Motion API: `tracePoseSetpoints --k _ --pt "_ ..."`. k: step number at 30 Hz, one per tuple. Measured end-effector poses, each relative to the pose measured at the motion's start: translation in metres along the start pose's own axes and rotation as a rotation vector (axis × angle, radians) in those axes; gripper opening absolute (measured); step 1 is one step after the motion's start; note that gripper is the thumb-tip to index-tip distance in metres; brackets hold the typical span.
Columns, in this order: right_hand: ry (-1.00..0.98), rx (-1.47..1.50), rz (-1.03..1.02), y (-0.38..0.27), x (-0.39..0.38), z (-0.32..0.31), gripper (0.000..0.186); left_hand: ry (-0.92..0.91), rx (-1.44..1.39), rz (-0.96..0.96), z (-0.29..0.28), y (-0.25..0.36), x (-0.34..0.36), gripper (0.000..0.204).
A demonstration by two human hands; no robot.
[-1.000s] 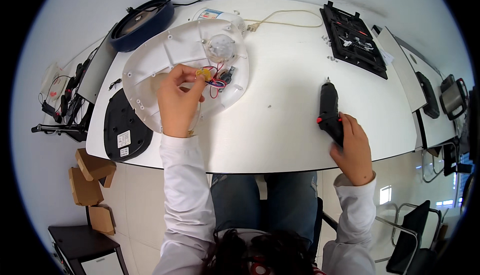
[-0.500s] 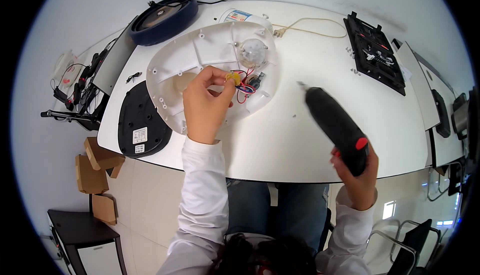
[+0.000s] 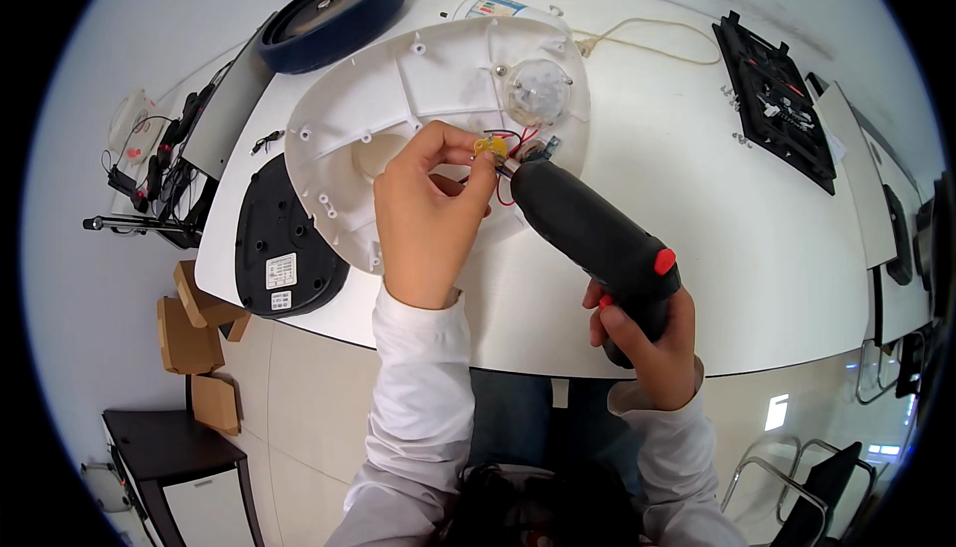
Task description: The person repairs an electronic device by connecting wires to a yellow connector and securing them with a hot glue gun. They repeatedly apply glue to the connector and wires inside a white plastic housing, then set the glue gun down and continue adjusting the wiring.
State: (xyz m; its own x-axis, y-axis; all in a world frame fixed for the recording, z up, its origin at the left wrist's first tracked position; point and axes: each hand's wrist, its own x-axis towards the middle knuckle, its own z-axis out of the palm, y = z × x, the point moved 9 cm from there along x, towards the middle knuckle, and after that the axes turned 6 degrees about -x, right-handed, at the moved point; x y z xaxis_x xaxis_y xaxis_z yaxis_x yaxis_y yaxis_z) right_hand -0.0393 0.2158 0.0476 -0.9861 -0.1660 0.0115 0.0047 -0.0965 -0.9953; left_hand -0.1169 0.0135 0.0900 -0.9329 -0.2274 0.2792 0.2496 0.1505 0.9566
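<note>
My left hand (image 3: 430,223) pinches a small yellow circuit board (image 3: 491,146) with red and dark wires over the white plastic housing (image 3: 428,89). A clear dome part (image 3: 538,94) sits in that housing beside a dark component (image 3: 541,149), partly hidden. My right hand (image 3: 647,338) grips a black electric screwdriver (image 3: 588,228) with red buttons, its tip at the board beside my left fingertips. Whether the tip touches the board is hard to tell. A black base plate (image 3: 267,248) with a label lies at the housing's left.
A dark blue round base (image 3: 329,19) with a cable, a white cylinder (image 3: 483,4) and a pale cord (image 3: 647,24) lie at the back. A black tool case (image 3: 772,99) and loose small parts are at the right. Cardboard boxes (image 3: 187,333) sit below left.
My right hand has picked up the screwdriver off the table and swung it leftward to the yellow board. My left hand keeps its pinch; the view has shifted slightly.
</note>
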Motion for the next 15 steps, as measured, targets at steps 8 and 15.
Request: tracePoseSetpoints --k 8,15 --pt "-0.019 0.035 0.030 0.0047 0.0031 0.0010 0.033 -0.032 0.013 -0.026 0.0017 0.0018 -0.0010 0.009" --pt "-0.036 0.000 -0.005 0.0037 0.0026 0.0013 0.032 -0.024 0.012 -0.024 0.0010 0.0010 -0.0006 0.009"
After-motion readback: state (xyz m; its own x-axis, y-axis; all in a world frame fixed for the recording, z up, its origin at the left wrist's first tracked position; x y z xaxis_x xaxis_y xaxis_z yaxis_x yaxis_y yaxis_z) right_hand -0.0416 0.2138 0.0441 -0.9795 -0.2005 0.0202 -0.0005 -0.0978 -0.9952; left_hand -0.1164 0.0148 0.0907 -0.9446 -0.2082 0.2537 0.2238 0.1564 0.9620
